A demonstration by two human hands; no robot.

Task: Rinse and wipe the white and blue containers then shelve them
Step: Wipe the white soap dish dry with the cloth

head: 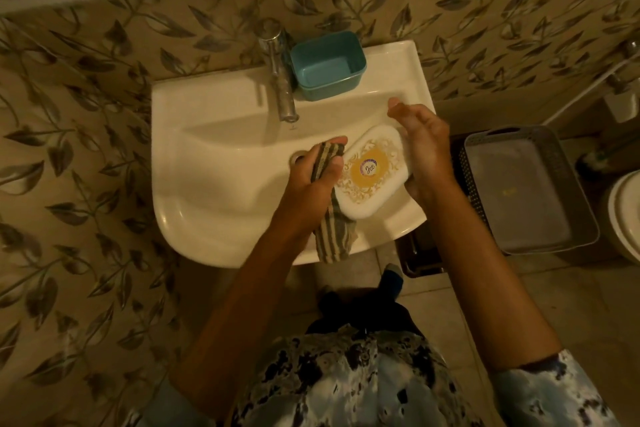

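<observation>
A white container (372, 172) with a gold patterned lid and a round label is tilted over the right side of the white sink (214, 163). My right hand (424, 149) holds it from the right edge, thumb raised above it. My left hand (317, 172) grips a striped cloth (334, 229) against the container's left edge; the cloth's tail hangs over the sink's front rim. A blue container (329, 64) stands open and upright on the sink's back ledge, just right of the tap.
A chrome tap (280, 80) rises at the sink's back centre. A grey basket (526, 187) sits on a dark crate to the right of the sink, with a toilet rim (625, 215) beyond. Leaf-patterned tiles cover the walls.
</observation>
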